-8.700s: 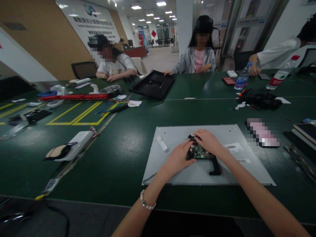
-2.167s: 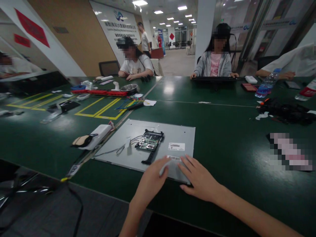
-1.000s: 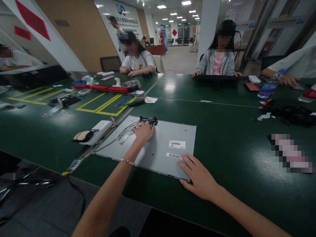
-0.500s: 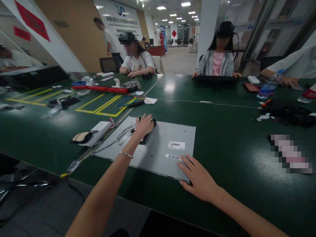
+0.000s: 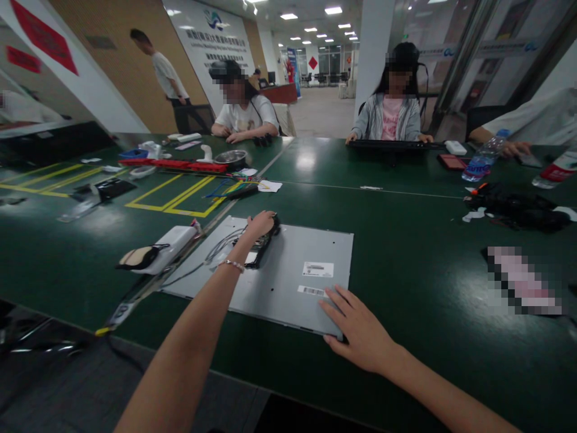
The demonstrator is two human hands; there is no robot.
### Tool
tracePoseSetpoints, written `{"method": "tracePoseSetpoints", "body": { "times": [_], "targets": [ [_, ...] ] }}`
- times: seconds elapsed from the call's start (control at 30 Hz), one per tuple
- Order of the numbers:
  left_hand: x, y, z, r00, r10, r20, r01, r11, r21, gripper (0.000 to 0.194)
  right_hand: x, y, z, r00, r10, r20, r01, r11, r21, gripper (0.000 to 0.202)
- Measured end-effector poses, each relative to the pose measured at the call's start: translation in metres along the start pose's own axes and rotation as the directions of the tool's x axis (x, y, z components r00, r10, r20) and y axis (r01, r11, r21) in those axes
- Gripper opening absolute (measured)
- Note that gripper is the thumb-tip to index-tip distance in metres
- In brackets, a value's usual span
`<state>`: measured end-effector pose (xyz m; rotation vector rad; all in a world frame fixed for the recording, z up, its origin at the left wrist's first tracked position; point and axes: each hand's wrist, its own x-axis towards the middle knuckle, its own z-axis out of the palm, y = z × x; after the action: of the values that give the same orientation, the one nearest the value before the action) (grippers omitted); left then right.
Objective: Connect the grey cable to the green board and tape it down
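Note:
A flat grey metal panel [image 5: 293,307] with white labels lies on the green table in front of me. On its far left part sits a black electronic device [image 5: 258,255] with a thin grey cable [image 5: 216,246] looped beside it. My left hand [image 5: 260,224] reaches over the device, its fingers curled round the device's far end; the fingertips are partly hidden. My right hand [image 5: 358,328] rests with spread fingers on the panel's near right corner, the thumb at its edge. A clear plastic piece [image 5: 215,260] shows by the cable.
Left of the panel are a white power bank-like box [image 5: 178,240] and a beige oval item [image 5: 142,257]. Cables [image 5: 238,189] and a metal bowl [image 5: 231,157] stand beyond. To the right lie a blurred-out phone-shaped item [image 5: 523,279], black gear [image 5: 518,207] and bottles [image 5: 487,156]. People sit opposite.
My left hand's fingers have drawn in from spread to curled at the device's far end. My right hand stays on the corner. A person in the background has walked left; the view has shifted slightly.

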<state>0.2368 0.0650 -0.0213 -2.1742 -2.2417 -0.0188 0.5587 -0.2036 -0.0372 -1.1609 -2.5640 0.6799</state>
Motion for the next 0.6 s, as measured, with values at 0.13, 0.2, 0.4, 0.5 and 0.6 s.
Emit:
{"method": "tracePoseSetpoints", "body": {
  "times": [0.13,0.2,0.4,0.5,0.6],
  "targets": [
    [0.002,-0.008,-0.017,0.999,0.014,-0.041,-0.014,1.000,-0.013,0.045,0.000,-0.001,-0.002,1.000,0.012,0.012,-0.012,1.000,0.004,0.063],
    [-0.003,-0.018,-0.028,0.997,0.017,-0.070,-0.018,1.000,-0.012,0.044,0.000,-0.001,-0.003,1.000,0.014,0.023,-0.015,1.000,0.004,0.063],
    [-0.073,-0.072,-0.051,0.997,-0.035,-0.073,0.041,0.996,0.082,0.035,0.001,0.000,0.000,1.000,0.015,0.028,-0.015,1.000,0.004,0.063],
    [-0.121,-0.094,-0.045,0.996,-0.069,-0.055,0.076,0.989,0.126,0.035,0.001,0.000,0.002,1.000,0.009,0.021,-0.009,1.000,0.005,0.062],
    [-0.155,-0.104,-0.032,0.997,-0.074,-0.004,0.074,0.978,0.194,0.038,0.000,-0.002,0.001,1.000,0.012,0.021,-0.012,1.000,-0.002,0.062]
  ]
}}
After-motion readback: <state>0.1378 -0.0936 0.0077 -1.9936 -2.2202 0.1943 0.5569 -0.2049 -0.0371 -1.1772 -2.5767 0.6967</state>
